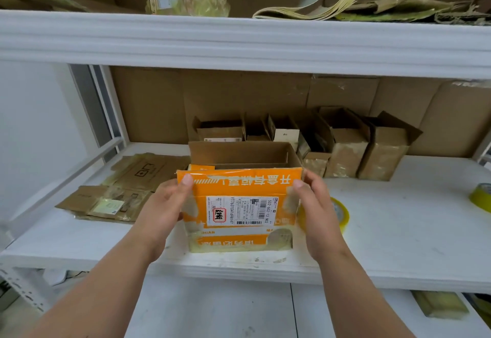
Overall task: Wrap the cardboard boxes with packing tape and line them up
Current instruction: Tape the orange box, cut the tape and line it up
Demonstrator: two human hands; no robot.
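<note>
An orange and white cardboard box with a shipping label stands on the white shelf, its top flaps open. My left hand grips the box's left side, thumb on the front near the top edge. My right hand grips the right side the same way. A roll of yellowish packing tape lies on the shelf just right of the box, partly hidden behind my right hand. A row of open brown boxes stands at the back of the shelf.
Flattened cardboard pieces lie on the shelf at the left. A second tape roll sits at the right edge. An upper shelf with cardboard scraps hangs overhead. A brown cardboard sheet lines the back.
</note>
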